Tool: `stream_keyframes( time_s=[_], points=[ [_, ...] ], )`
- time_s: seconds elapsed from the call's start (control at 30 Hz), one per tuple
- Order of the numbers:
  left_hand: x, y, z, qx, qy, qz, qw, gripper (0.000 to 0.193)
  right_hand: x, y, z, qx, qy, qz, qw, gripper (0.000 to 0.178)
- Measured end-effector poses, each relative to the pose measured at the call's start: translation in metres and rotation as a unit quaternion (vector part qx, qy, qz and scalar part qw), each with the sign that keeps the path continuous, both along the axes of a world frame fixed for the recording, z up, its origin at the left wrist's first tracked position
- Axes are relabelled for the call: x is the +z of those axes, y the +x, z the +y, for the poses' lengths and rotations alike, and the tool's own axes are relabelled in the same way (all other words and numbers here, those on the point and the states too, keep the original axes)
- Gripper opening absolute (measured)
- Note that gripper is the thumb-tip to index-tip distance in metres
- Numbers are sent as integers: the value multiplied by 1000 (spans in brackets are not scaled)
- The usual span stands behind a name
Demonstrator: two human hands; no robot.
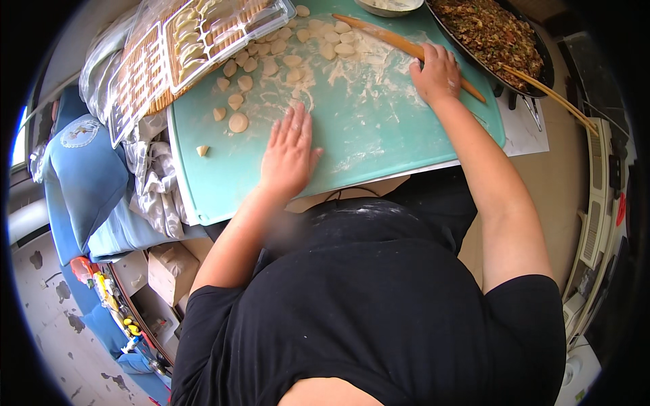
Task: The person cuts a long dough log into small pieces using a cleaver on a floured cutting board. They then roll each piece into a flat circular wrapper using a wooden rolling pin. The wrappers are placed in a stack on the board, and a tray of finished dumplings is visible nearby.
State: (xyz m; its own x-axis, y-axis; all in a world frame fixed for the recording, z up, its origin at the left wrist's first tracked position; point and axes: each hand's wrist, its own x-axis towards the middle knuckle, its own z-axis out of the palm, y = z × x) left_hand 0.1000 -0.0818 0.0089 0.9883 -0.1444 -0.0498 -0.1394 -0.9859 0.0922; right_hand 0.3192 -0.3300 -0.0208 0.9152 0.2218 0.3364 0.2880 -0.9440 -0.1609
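Head view shows a dumpling-making spread partway through. On the bench lies a floured teal mat (pixel 379 128). The left hand (pixel 290 152) presses flat on it, palm down, fingers spread and released, holding nothing; whether a piece of dough sits under the palm I cannot tell. The right hand (pixel 437 73) rests over a wooden rolling pin (pixel 399 42) at the mat's far right, fingers curled on it in a loose grasp.

Done so far, judging by how things lie: the dough has been cut into many small dough pieces (pixel 284 47), scattered across the far part of the mat, most of them rounded lumps. One flattened disc (pixel 237 122) lies apart on the left, and a small scrap (pixel 202 150) sits near the mat's left edge. A clear tray (pixel 145 74) on a woven mat at the far left already holds rows of folded dumplings (pixel 189 34).

Left to do, as it seems: most of the pieces are not yet rolled into wrappers, and the dark pan of chopped filling (pixel 491 34), with chopsticks (pixel 542 88) laid across its rim, looks mostly full. A bowl (pixel 389 7) stands at the far edge
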Motion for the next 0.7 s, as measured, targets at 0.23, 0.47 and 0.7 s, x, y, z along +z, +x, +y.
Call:
stream_keyframes(
  time_s=[0.23,0.47,0.7],
  points=[
    [-6,-8,3,-15,-36,-8,999,75,-5,1,-4,0,-9,-5,1000,40],
    [6,0,11,-13,-58,46,997,73,-3,0,-2,-2,-16,1,1000,42],
    [-6,-2,16,13,-105,-25,994,74,2,1,-1,-1,-10,2,1000,41]
  ],
)
